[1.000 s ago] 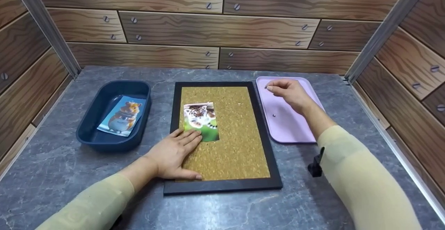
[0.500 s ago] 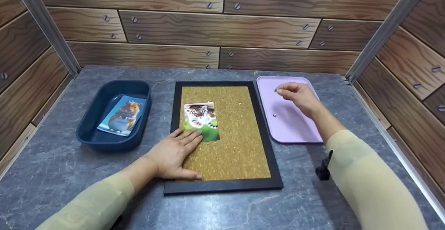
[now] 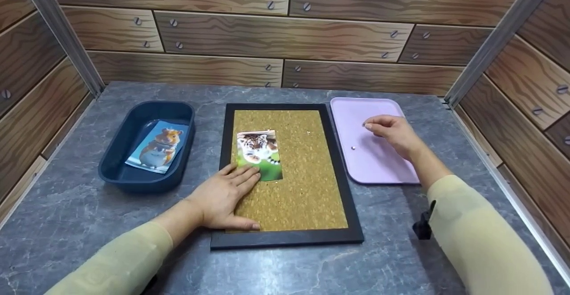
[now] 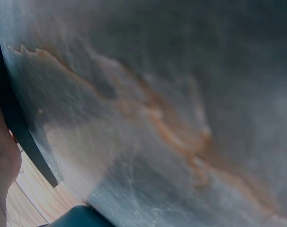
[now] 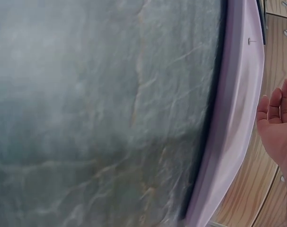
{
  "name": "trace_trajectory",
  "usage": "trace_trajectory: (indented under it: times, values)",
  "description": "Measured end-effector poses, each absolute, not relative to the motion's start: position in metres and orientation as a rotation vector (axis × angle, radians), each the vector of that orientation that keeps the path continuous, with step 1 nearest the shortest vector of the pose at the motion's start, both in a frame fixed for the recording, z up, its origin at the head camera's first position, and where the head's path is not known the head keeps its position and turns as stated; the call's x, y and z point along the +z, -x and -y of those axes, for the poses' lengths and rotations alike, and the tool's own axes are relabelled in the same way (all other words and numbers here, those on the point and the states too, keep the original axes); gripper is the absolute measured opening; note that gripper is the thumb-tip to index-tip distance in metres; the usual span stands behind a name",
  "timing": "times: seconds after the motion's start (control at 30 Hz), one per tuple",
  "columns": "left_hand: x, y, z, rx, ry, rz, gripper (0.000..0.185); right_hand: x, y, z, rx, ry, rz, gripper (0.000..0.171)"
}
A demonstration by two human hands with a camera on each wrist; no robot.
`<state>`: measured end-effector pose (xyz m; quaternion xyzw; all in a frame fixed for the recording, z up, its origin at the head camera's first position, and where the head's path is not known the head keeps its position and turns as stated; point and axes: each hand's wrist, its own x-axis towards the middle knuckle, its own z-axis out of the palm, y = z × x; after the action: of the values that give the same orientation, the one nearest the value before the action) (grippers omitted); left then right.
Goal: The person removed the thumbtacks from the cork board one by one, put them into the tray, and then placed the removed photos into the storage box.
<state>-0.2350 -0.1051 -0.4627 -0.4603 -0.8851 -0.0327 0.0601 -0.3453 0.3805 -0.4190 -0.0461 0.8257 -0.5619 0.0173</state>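
Observation:
My left hand (image 3: 225, 199) lies flat with fingers spread on the left side of a black-framed cork board (image 3: 307, 188). Its fingertips press on the lower left corner of a tiger picture card (image 3: 258, 152). Over the pink tray (image 3: 345, 108), my right hand (image 3: 396, 134) pinches a thumbtack (image 3: 364, 124) between thumb and fingertips; only a small metallic bit of it shows. A second thumbtack (image 3: 353, 148) sits on the tray, its thin point visible in the right wrist view. That view also catches my right hand (image 5: 278, 125) at its edge, the fingertips partly cut off.
To the left of the board stands a dark blue bin (image 3: 111, 174) with a hamster picture card (image 3: 158, 150) inside. The board lies on a grey marbled table (image 3: 285, 272) between bin and tray. Wood-patterned walls (image 3: 285, 36) enclose the table at back and sides.
My right hand has moved right and nearer to me over the tray, still pinching the thumbtack. The left hand has stayed on the card and board.

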Motion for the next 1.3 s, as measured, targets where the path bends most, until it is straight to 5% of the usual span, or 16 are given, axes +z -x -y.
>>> trace_trajectory:
  times: [1.3]
  values:
    - [-0.463,0.235,0.106,-0.1,1.396,2.664,0.118,-0.452,0.332,-0.402,-1.505,0.108,-2.697,0.034]
